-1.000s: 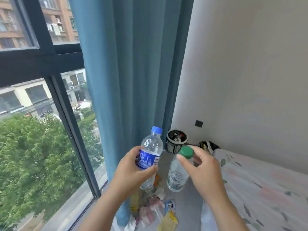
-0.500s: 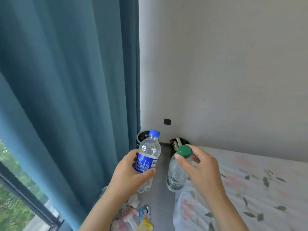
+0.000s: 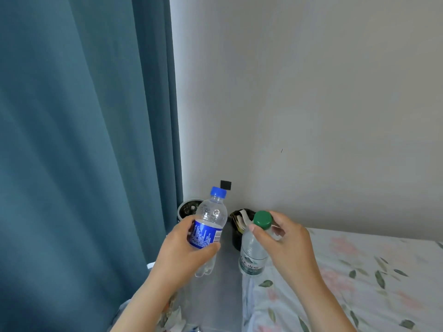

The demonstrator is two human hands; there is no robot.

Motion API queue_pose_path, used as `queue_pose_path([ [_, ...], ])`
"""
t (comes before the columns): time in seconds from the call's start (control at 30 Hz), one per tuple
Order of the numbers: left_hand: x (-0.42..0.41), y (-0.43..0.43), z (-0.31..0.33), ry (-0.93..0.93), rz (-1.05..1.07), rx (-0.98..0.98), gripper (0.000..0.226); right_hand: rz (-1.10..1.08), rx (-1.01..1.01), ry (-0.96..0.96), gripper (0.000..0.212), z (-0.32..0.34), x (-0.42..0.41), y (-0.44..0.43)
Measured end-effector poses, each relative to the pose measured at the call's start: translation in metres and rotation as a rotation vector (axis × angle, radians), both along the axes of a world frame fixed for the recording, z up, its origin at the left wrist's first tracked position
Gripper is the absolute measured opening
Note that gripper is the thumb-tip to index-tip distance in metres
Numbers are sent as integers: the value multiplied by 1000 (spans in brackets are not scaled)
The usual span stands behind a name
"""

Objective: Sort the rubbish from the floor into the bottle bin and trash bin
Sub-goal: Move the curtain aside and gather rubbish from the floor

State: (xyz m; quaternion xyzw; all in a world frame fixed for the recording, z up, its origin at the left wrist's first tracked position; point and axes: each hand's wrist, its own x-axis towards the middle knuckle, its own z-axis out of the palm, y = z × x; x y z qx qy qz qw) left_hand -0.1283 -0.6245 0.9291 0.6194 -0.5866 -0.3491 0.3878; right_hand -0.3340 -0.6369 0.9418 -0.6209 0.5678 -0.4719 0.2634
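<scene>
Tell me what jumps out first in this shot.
Two clear bottles held up at centre: the blue-capped bottle in the left hand, the green-capped bottle in the right hand. Behind them, two small bins stand in the corner beside the teal curtain.

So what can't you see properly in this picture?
- Head view: the mesh bin is half hidden by the blue-capped bottle and the curtain.
- The dark bin sits behind the green-capped bottle and right hand; its contents are unclear.
- The left hand covers part of the blue label.
- Floor rubbish is cut off by the bottom edge and an arm.
</scene>
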Motion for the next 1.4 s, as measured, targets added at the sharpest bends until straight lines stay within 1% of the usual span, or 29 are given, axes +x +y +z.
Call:
queue_pose_path([
  [0.2,14,-72,-5,8,-8,10,40,2,49,-7,10,-7,9,-69],
  [0.4,11,-142,-17,-2,16,68,41,6,101,-2,12,-17,1,-142],
  [0.57,6,-214,-23,18,100,83,46,50,114,0,12,-21,-8,-223],
  [0.73,4,-280,-21,18,166,99,42,95,110,43,17,-21,-16,-300],
  [0.83,7,-311,-29,-7,201,116,43,112,123,57,21,-28,-15,-341],
  [0.97,20,-348,-46,-51,277,165,47,160,174,70,27,-40,-2,-385],
  [1.1,38,-399,-62,-22,340,181,47,191,207,97,23,-51,16,-438],
  [1.27,70,-467,-81,2,335,207,46,188,237,121,16,-62,41,-506],
  [1.4,103,-518,-96,33,340,261,47,205,286,180,16,-70,73,-563],
])
